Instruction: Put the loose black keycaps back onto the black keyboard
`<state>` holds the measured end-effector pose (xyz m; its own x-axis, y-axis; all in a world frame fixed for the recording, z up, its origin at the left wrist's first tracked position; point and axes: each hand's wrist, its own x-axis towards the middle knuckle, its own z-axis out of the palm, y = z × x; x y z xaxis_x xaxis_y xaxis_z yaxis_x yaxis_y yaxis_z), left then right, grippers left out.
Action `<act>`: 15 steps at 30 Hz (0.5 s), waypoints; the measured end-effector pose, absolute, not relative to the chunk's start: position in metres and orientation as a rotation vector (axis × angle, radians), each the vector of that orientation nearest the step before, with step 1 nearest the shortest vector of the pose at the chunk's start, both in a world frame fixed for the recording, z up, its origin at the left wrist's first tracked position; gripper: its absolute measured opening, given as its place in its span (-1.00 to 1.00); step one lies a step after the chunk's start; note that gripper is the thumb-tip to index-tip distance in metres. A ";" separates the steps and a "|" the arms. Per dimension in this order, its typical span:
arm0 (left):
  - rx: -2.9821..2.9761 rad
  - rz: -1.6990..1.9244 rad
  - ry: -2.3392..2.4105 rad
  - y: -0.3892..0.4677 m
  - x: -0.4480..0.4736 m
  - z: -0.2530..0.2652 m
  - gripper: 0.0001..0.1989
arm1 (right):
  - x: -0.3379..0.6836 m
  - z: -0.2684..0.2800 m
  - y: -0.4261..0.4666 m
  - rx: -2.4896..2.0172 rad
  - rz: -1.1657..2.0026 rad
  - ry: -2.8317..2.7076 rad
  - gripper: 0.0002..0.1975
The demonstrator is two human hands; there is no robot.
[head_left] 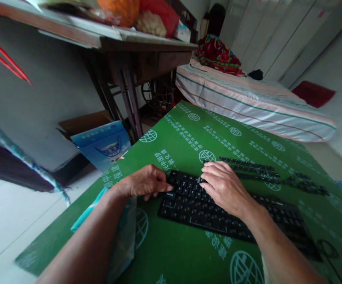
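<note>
A black computer keyboard [185, 209] lies at a slant on the green printed board, many of its keys bare of caps. At its upper left, my left hand [147, 182] is closed, one fingertip touching a key near the edge. Whether anything sits inside its curled fingers is hidden. My right hand [222, 185] reaches over the middle of the keyboard, fingers bent and close together. A small black keycap [200, 180] shows at its fingertips. Beyond that hand, loose black keycaps [247, 161] lie in rows, with another group of keycaps [307, 183] farther right.
The green board [188, 130] carries pale print. A cable [327, 248] curls at the keyboard's right end. A wooden desk [147, 47] with bags on it stands at the left, a blue box [102, 144] below. Behind is a mattress [256, 98]. A teal cord [25, 156] hangs at left.
</note>
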<state>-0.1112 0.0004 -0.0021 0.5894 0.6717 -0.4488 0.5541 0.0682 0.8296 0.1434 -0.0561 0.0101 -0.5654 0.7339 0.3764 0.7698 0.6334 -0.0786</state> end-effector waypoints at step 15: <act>1.428 0.315 0.778 -0.021 -0.095 0.013 -0.73 | 0.094 0.017 -0.092 -1.208 -0.093 -2.410 -0.89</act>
